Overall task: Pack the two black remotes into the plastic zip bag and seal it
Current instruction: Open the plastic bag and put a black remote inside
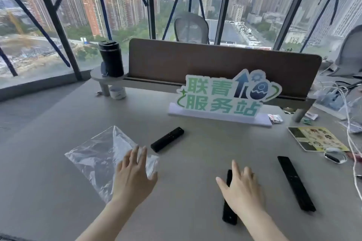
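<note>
A clear plastic zip bag (100, 154) lies flat on the grey desk at the left. My left hand (133, 174) rests over its right corner with fingers spread. Three black remotes lie on the desk. A short remote (167, 139) sits just right of the bag, untouched. A second remote (229, 213) lies near the front, and my right hand (242, 188) hovers over or lies on its middle, fingers apart, hiding that part. A long remote (295, 182) lies further right, untouched.
A green and white standing sign (221, 96) stands behind the remotes. A sticker sheet (315, 138) and a small oval object (335, 155) lie at the right, with white cables (350, 139) beyond. A black tumbler (111, 58) stands on the shelf of the brown divider (195, 62).
</note>
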Demonstrator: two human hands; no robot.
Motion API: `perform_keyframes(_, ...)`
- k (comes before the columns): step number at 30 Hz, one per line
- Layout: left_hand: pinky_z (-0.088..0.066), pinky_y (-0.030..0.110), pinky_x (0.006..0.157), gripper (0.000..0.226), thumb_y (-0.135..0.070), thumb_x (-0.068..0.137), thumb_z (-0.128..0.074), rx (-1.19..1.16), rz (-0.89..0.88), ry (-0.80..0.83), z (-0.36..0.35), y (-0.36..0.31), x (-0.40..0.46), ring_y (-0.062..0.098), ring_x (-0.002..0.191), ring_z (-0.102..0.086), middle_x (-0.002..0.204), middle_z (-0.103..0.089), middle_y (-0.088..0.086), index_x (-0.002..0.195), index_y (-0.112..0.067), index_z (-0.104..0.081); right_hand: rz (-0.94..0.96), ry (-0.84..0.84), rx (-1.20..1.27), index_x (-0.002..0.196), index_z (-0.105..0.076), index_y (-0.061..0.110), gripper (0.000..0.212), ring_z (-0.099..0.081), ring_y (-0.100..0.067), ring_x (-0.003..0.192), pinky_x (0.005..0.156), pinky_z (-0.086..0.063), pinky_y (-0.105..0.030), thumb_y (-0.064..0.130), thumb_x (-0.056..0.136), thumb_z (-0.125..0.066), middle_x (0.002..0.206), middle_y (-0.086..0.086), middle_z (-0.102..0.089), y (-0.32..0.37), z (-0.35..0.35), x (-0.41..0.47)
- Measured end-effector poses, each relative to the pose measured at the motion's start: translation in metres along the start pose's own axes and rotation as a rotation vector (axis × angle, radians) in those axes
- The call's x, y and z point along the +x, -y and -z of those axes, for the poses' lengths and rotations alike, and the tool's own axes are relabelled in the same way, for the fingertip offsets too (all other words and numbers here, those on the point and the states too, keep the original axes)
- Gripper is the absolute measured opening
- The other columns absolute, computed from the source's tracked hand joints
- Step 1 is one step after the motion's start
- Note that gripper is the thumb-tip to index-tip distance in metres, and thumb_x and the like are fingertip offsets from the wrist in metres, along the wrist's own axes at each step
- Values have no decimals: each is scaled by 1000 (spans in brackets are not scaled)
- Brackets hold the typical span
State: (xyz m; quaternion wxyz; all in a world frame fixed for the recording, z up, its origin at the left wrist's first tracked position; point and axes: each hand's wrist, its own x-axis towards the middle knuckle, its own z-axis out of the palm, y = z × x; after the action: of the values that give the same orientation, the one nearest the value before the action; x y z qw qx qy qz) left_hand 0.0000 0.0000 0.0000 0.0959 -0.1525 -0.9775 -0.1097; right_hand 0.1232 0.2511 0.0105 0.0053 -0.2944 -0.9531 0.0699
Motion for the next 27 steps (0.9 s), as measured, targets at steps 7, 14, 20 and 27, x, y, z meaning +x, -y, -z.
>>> perform_keyframes(7, -41, 37, 60, 17, -9, 81, -48, 95, 43, 0, -22, 26, -26, 30, 80, -51, 92, -48, 7, 95, -12, -57, -165, 68, 18, 151, -14, 14, 82, -61, -27, 113, 86, -47, -36, 55, 89, -48, 130, -6, -59, -8, -41, -31)
perform_keyframes(14, -45, 36, 51, 32, 2, 83, -41, -54, -40, -85, -19, 21, -50, 29, 55, -49, 80, -42, 5, 107, -13, -56, -53, 69, 523, 77, -45, 24, 19, -60, -27, 56, 56, -48, -33, 34, 84, -60, 71, 1, -64, -16, -41, -81)
perform_keyframes(20, -43, 28, 65, 30, -23, 91, -52, -440, -66, -86, 5, -10, -69, 27, 89, -64, 103, -64, 7, 120, -23, -60, 104, 535, 935, 100, -62, 9, 18, -41, -20, 34, 38, -25, -18, 12, 85, -51, 65, -10, -65, 18, 12, -118)
perform_keyframes(27, -48, 32, 66, 10, -20, 81, -61, -645, 0, -152, 20, -17, -65, 21, 74, -61, 82, -66, -1, 91, -22, -60, 200, 568, 1112, 112, -69, 12, 25, -53, -14, 51, 46, -35, -22, 26, 94, -60, 86, -3, -68, 102, -7, -79)
